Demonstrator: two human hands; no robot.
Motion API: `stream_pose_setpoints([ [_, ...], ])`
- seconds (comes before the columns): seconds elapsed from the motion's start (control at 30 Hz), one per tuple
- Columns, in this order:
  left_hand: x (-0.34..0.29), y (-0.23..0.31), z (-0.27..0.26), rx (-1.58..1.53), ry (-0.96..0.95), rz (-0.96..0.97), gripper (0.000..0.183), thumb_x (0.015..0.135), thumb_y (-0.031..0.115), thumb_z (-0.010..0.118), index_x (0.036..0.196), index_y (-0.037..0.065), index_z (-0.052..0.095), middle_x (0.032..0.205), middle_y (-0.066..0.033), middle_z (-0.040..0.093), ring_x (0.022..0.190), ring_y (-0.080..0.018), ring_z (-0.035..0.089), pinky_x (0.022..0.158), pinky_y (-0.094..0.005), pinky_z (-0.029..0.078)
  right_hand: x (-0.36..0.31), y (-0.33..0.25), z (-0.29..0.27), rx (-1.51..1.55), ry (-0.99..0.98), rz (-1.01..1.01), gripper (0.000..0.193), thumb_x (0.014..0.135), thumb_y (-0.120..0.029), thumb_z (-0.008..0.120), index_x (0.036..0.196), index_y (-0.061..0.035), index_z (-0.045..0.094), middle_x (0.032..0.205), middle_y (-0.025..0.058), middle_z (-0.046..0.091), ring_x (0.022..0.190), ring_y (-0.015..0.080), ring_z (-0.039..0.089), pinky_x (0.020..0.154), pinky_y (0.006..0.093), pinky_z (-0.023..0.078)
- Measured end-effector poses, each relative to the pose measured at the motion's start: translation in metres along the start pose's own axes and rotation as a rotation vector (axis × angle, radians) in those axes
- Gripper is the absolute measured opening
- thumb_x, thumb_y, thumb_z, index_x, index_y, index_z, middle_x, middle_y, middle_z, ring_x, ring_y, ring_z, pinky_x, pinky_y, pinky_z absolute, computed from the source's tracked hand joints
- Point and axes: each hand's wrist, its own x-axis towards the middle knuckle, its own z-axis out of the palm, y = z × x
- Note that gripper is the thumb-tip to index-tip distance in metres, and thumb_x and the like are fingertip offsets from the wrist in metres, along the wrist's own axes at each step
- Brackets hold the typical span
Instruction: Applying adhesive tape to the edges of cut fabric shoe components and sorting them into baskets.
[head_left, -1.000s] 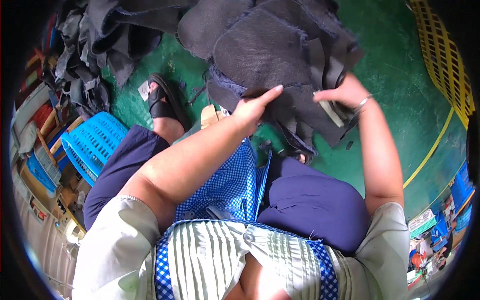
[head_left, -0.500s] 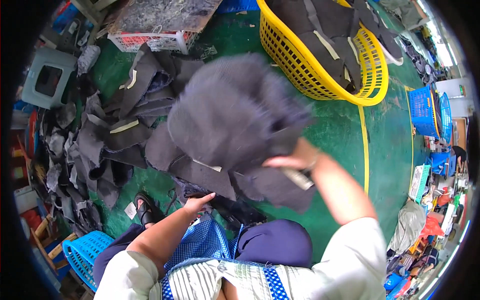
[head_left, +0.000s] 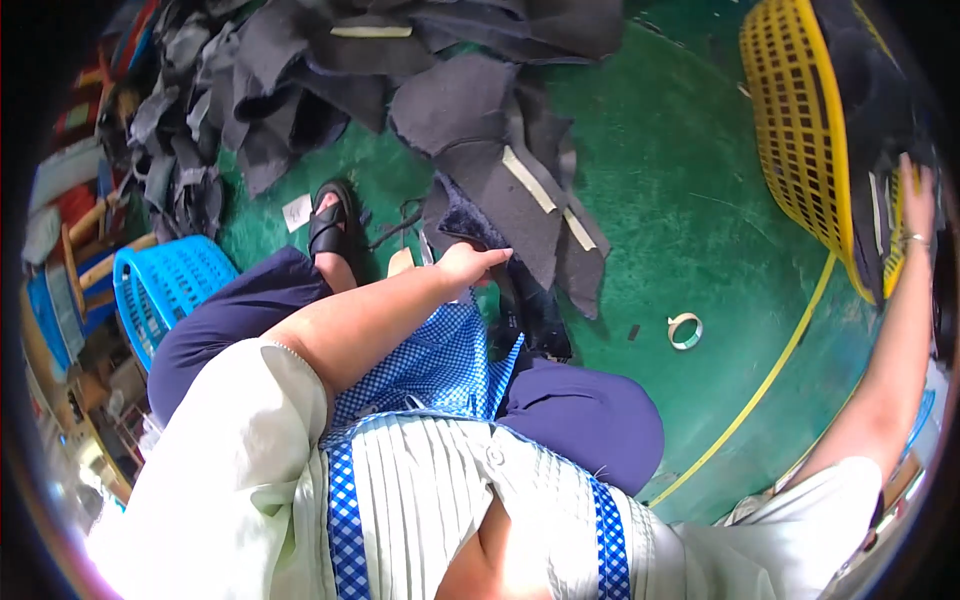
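Note:
Dark grey fabric pieces (head_left: 485, 185) with a fuzzy underside lie stacked on the floor before my knees, and pale strips show on some of them. My left hand (head_left: 470, 266) is closed on the near edge of a fuzzy-backed piece (head_left: 463, 216). Far to the right, my right hand (head_left: 917, 200) reaches into a yellow plastic basket (head_left: 790, 125). Its fingers are stretched out over dark fabric (head_left: 862, 150) lying in there, and nothing shows in its grasp. Part of the basket is lost in the dark rim of the picture.
More dark pieces (head_left: 330, 75) are heaped at the far left. A blue basket (head_left: 190, 290) stands beside my left leg. A roll of tape (head_left: 689, 346) lies on the green floor, near a yellow floor line (head_left: 745, 405). A pale paper tag (head_left: 297, 212) lies by my sandal (head_left: 332, 232).
My right hand has swung right to the yellow basket, and the bundle of dark fabric it carried is out of its grasp. The view has shifted; my left hand stays at the stack.

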Motion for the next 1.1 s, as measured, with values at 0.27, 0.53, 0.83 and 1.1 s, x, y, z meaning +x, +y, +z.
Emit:
stream_pose_setpoints([
  [0.27, -0.086, 0.037, -0.019, 0.007, 0.449, 0.163, 0.031, 0.083, 0.023, 0.058, 0.091, -0.007, 0.063, 0.072, -0.0194, 0.066, 0.053, -0.0286, 0.065, 0.059, -0.0397, 0.054, -0.093, -0.155, 0.041, -0.049, 0.499, 0.33, 0.062, 0.08, -0.061, 0.064, 0.104, -0.0043, 0.069, 0.102, 0.0156, 0.068, 0.092, 0.0298, 0.064, 0.083, 0.0368, 0.049],
  [0.53, -0.05, 0.116, -0.023, -0.369, -0.014, 0.495, 0.046, 0.081, 0.021, 0.073, 0.114, -0.004, 0.053, 0.096, -0.0092, 0.062, 0.082, -0.0199, 0.062, 0.077, -0.0328, 0.052, -0.176, -0.443, -0.024, 0.869, 0.246, -0.137, 0.03, 0.076, -0.026, 0.079, 0.089, -0.0041, 0.063, 0.088, 0.0079, 0.063, 0.08, 0.0235, 0.061, 0.075, 0.0329, 0.049],
  [0.83, -0.004, 0.047, -0.023, -0.015, 0.246, 0.349, 0.067, 0.075, 0.032, 0.079, 0.13, 0.005, 0.049, 0.136, -0.017, 0.037, 0.115, -0.0289, 0.052, 0.1, -0.0391, 0.044, -0.259, -0.582, 0.08, 2.185, -1.366, 0.694, 0.069, 0.083, -0.052, 0.068, 0.125, 0.0013, 0.055, 0.121, 0.0091, 0.063, 0.109, 0.0229, 0.06, 0.098, 0.0332, 0.044],
  [1.1, 0.023, 0.05, -0.008, 0.076, 0.17, 0.474, 0.061, 0.079, 0.026, 0.073, 0.13, 0.003, 0.05, 0.132, -0.0149, 0.042, 0.122, -0.028, 0.047, 0.099, -0.0364, 0.043, -0.273, -0.611, 0.084, 1.434, -1.093, 0.351, 0.081, 0.054, -0.026, 0.091, 0.118, 0.0077, 0.055, 0.111, 0.0178, 0.066, 0.099, 0.0264, 0.065, 0.086, 0.0346, 0.052],
])
